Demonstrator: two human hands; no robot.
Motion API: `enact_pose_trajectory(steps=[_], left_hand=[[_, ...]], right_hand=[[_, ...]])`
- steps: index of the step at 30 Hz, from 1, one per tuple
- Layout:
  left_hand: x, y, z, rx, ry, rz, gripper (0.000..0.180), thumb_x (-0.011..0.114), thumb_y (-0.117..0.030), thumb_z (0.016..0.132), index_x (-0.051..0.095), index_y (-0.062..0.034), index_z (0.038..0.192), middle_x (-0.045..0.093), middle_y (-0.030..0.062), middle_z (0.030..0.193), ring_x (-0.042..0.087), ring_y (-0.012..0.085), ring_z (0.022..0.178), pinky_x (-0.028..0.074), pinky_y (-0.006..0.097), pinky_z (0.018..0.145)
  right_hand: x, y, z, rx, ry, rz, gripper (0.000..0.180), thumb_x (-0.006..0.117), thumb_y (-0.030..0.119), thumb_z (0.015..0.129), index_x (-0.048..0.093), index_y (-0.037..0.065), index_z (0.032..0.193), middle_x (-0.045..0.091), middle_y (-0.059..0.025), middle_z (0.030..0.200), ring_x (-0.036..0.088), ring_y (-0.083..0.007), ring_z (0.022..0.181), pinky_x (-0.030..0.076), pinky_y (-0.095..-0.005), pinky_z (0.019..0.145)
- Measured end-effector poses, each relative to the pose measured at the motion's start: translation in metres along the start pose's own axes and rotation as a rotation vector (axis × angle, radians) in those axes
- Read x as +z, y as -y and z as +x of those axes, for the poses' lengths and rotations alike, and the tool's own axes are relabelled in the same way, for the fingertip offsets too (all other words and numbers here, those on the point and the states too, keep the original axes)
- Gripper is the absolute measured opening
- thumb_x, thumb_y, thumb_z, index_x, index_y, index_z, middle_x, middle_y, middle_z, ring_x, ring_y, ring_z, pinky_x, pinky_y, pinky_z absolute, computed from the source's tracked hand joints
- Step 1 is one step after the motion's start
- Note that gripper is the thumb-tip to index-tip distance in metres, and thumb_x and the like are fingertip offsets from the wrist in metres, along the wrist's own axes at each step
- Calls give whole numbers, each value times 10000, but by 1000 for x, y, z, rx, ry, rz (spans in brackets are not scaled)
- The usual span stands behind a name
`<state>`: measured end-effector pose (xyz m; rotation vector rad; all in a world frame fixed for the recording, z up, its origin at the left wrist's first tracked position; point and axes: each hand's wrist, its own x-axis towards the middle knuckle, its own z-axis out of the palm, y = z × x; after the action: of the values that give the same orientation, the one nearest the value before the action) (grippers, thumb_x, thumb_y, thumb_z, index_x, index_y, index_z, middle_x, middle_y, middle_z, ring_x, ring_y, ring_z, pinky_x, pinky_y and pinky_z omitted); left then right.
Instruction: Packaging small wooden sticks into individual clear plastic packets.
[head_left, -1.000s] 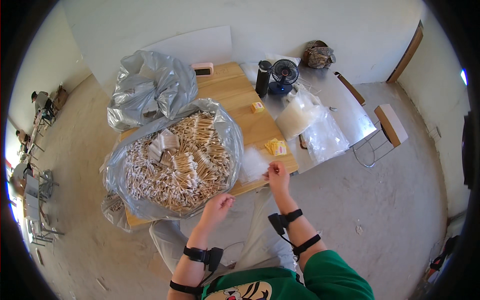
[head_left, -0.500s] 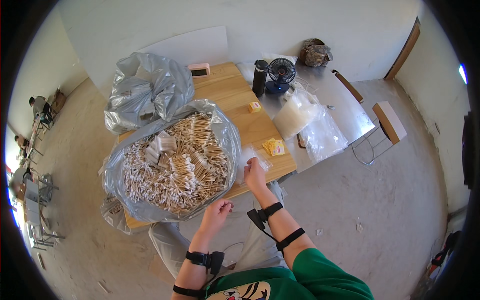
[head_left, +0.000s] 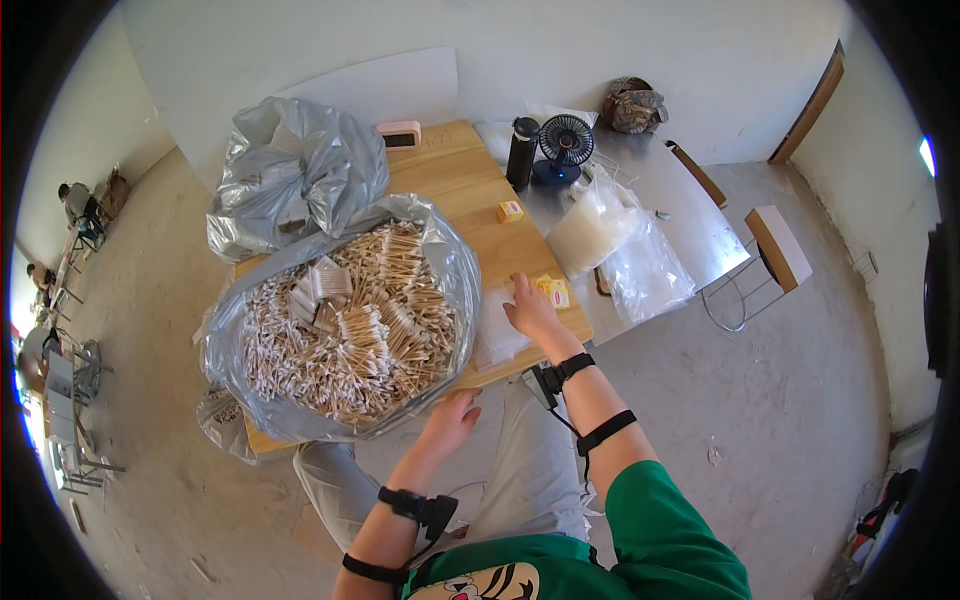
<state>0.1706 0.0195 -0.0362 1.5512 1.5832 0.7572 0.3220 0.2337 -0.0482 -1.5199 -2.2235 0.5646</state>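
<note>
A large grey plastic bag [head_left: 462, 290], its mouth spread wide, holds a heap of cotton swabs [head_left: 385, 335] with wooden sticks. A small packet of white-tipped swabs [head_left: 328, 280] lies on the heap. My left hand [head_left: 450, 425] hovers by the table's front edge, just below the bag's near right rim, thumb apart from the fingers and nothing visible in it. My right hand [head_left: 532, 312] is open over clear plastic bags [head_left: 497, 335], fingertips beside a small pile of yellow cards [head_left: 553, 291]. Its palm side is hidden.
On the wooden table [head_left: 440, 175] are a second grey bag [head_left: 295, 175], a pink clock [head_left: 400, 135] and a small yellow box [head_left: 510, 211]. The metal table [head_left: 680, 190] holds a black bottle [head_left: 522, 152], a fan [head_left: 565, 145], plastic bags [head_left: 640, 265] and a camouflage cap [head_left: 634, 105]. People sit far left.
My right hand has moved forward and right, toward the yellow cards, and its fingers have opened out. My left hand has shifted slightly right, its fingers less curled.
</note>
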Motion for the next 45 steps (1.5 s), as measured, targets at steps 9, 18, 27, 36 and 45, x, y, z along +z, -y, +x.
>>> enact_pose_trajectory(steps=[9,18,27,36,45], left_hand=[[42,20,73,130,-289,117,503,545,-140,854,370,-48,1316,370,266,1331,342,390,1255,295,430,1029],[61,21,91,-4,-225,173,525,556,-84,825,377,-39,1316,269,262,1393,250,401,1301,208,421,1082],[58,28,84,135,-235,75,523,562,-67,821,374,-31,1307,290,243,1381,256,388,1302,224,418,1077],[32,-7,82,107,-231,-36,759,637,-44,774,202,-32,1395,252,234,1408,218,345,1337,208,399,1090],[33,-6,121,184,-316,-18,986,747,-46,677,101,-75,1421,321,220,1382,333,325,1276,289,394,1043]], right_hand=[[7,8,-25,166,-2,-77,707,681,381,749,370,-71,1193,498,-288,1127,491,-406,1073,419,-434,893],[3,16,-16,401,242,121,631,667,469,716,572,-84,1004,562,-302,1072,549,-392,1039,449,-416,863],[21,22,-32,347,92,224,527,698,334,708,508,-28,1041,586,-268,1025,569,-400,976,463,-438,817],[-34,-8,-50,141,64,142,315,666,169,725,538,42,983,627,-200,902,583,-389,898,456,-462,724],[-60,1,-40,-354,85,-165,187,633,121,703,597,99,885,633,-82,835,594,-284,859,453,-401,733]])
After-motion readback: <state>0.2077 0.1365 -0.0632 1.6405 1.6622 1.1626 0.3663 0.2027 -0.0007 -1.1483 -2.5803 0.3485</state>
